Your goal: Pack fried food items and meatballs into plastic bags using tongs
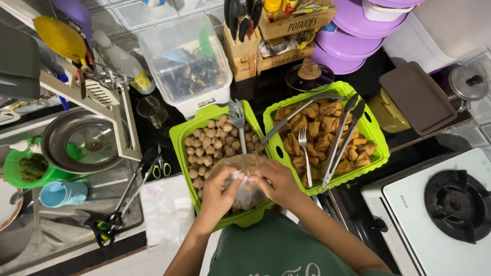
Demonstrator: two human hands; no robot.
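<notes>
Head view, looking straight down: both of my hands meet over the near end of the left green basket (179, 134), and between them sits a clear plastic bag (246, 168) filled with brown round balls. My left hand (219, 188) is curled closed on the bag's left side, fingers pinching the gathered plastic at its top. My right hand (274, 180) grips the same bunched plastic from the right, fingertips touching those of the other hand, so the bag's neck lies directly between the two and its rounded body hangs just below and behind my knuckles. The bag rests over the heap of brown balls (210, 139) that fills the basket, and a metal fork (238, 122) stands in that heap just beyond the bag. Beside it to the right is a second green basket (377, 162) holding fried brown pieces (318, 134), with another fork (305, 153) and long metal tongs (341, 140) lying across them. Flat plastic bags (166, 207) lie on the counter left of my left forearm, near a pair of scissors (162, 166). A white gas stove (434, 214) sits at the far right.
</notes>
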